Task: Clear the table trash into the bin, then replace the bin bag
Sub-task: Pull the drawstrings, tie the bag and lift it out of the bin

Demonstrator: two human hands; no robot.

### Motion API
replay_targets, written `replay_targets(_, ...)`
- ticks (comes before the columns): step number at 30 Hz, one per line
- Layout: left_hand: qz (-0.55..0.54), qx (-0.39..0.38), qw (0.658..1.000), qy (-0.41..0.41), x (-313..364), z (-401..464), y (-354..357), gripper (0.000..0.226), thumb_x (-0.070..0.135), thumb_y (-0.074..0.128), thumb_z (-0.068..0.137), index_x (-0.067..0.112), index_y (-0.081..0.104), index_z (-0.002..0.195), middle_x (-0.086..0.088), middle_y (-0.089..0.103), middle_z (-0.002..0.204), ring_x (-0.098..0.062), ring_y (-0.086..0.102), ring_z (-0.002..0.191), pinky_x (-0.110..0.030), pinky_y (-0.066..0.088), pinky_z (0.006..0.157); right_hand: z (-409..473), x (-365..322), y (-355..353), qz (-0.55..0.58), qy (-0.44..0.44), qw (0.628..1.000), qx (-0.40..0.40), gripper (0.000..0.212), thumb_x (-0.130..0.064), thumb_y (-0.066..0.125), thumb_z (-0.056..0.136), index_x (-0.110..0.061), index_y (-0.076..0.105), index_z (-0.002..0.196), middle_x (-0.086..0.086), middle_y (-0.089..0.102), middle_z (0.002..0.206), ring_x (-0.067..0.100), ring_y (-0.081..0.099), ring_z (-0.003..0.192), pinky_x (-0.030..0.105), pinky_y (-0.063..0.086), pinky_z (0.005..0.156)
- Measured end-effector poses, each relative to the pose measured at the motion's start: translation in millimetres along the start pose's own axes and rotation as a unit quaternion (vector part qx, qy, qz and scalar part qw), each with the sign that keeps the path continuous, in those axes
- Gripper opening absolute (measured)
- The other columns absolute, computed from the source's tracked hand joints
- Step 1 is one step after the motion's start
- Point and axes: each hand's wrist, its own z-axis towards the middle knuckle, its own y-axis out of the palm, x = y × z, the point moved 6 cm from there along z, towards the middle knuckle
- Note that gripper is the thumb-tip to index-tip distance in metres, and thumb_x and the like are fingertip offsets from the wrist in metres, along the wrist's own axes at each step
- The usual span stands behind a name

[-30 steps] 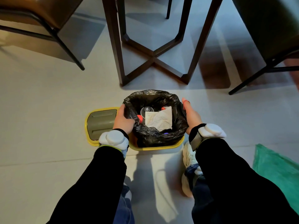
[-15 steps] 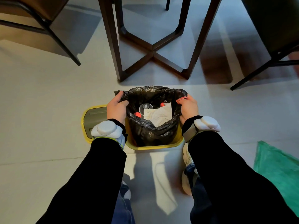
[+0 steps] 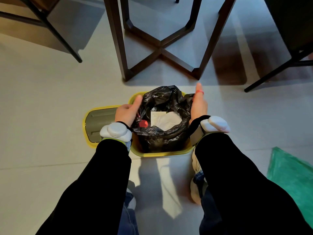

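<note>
1. The yellow bin [image 3: 162,152] stands on the floor [image 3: 42,99] just in front of the person's shoes; its grey lid [image 3: 101,122] lies flat on the bin's left side.
2. The black bag [image 3: 162,138] sits in the bin, rim gathered upward. Inside: white paper [image 3: 165,119], a red cap [image 3: 143,123] and, I think, a clear cup, too dim to be sure.
3. The left hand [image 3: 126,113] has its fingers closed on the bag's left rim; the right hand [image 3: 199,106] presses the right rim, fingers mostly straight.
4. Risk: an uneven pull could tip the light bin or tear the thin film, spilling trash.
5. A green bag [image 3: 294,177] lies right of the bin; table legs [image 3: 160,46] stand beyond it.
</note>
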Motion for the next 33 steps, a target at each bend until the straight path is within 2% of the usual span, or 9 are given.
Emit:
replay_targets(3,0.129,-0.105,0.986,0.024,5.8,-7.6,13.9,0.032,0.044,0.073,0.073,0.014,0.065,0.079,-0.003,0.061,0.074,-0.019,0.058,0.07,-0.026,0.045,0.068,-11.4,1.7,15.7,-0.109,0.002,0.988,-0.113,0.029,-0.045,0.074,0.064,-0.018,0.066,0.066,0.005,0.072,0.08,0.026,0.067,0.085,0.037,0.054,0.084)
replay_targets(6,0.3,-0.123,0.945,0.04,3.0,-12.9,12.5,0.011,0.01,0.067,0.076,0.012,0.058,0.07,-0.009,0.051,0.074,-0.025,0.045,0.072,-0.026,0.037,0.065,-19.8,-7.2,18.2,-0.226,-0.077,0.958,-0.161,0.021,-0.011,0.069,0.077,-0.021,0.069,0.058,-0.004,0.065,0.065,0.018,0.062,0.082,0.03,0.051,0.081)
replay_targets(8,0.274,-0.09,0.955,0.067,7.5,-18.5,6.5,0.031,-0.001,0.053,0.077,0.015,0.04,0.055,-0.009,0.035,0.064,-0.023,0.031,0.071,-0.025,0.029,0.06,-29.5,-16.0,14.0,-0.218,-0.114,0.954,-0.171,0.011,-0.001,0.064,0.08,-0.005,0.074,0.081,-0.002,0.062,0.075,0.013,0.058,0.083,0.018,0.048,0.079)
replay_targets(11,0.161,-0.004,0.983,0.086,18.9,-23.8,-11.4,0.03,-0.005,0.046,0.078,0.016,0.064,0.067,-0.012,0.05,0.069,-0.027,0.043,0.07,-0.029,0.041,0.068,-38.5,-29.2,2.4,-0.18,-0.133,0.964,-0.143,0.022,0.005,0.057,0.082,0.001,0.069,0.1,-0.005,0.059,0.067,0.006,0.055,0.065,0.011,0.046,0.065)
replay_targets(17,0.122,0.05,0.984,0.117,39.4,-63.8,-32.0,0.047,-0.009,0.036,0.073,0.023,0.056,0.044,0.001,0.056,0.061,-0.022,0.047,0.062,-0.024,0.038,0.066,-79.1,-60.6,-18.0,-0.303,-0.184,0.922,-0.158,0.046,0.008,0.039,0.086,-0.019,0.059,0.054,-0.008,0.049,0.026,0.001,0.04,0.023,0.009,0.03,0.028)
replay_targets(25,0.155,0.091,0.971,0.158,55.7,-119.4,-56.5,0.023,-0.002,0.041,0.084,0.017,0.054,0.078,-0.008,0.061,0.085,-0.025,0.048,0.077,-0.022,0.032,0.067,-121.8,-91.5,-65.0,-0.38,-0.224,0.897,-0.034,0.028,-0.001,0.046,0.083,-0.02,0.062,0.071,0.012,0.067,0.079,0.032,0.068,0.08,0.041,0.056,0.084)
replay_targets(28,0.202,0.067,0.97,0.115,36.8,-126.2,-61.6,0.006,0.017,0.048,0.09,0.015,0.05,0.096,-0.016,0.065,0.101,-0.032,0.054,0.088,-0.031,0.04,0.074,-128.4,-87.9,-75.9,-0.404,-0.227,0.886,-0.022,0.023,-0.002,0.048,0.085,-0.014,0.067,0.087,0.016,0.07,0.088,0.033,0.068,0.087,0.041,0.054,0.089)
replay_targets(30,0.29,0.046,0.953,0.073,22.6,-125.8,-63.2,0.026,0.025,0.05,0.089,0.011,0.052,0.111,-0.017,0.064,0.111,-0.035,0.057,0.104,-0.038,0.046,0.086,-129.2,-82.4,-80.0,-0.447,-0.224,0.866,-0.003,0.022,-0.006,0.048,0.086,-0.007,0.069,0.094,0.019,0.071,0.095,0.036,0.066,0.093,0.04,0.053,0.088)
replay_targets(33,0.408,0.024,0.912,0.034,10.3,-122.4,-64.9,0.027,0.027,0.048,0.09,0.007,0.062,0.103,-0.017,0.067,0.1,-0.036,0.06,0.095,-0.039,0.05,0.084,-124.4,-67.0,-84.4,-0.531,-0.181,0.828,-0.006,0.022,-0.013,0.048,0.089,-0.001,0.067,0.088,0.022,0.068,0.091,0.04,0.061,0.089,0.035,0.049,0.079)
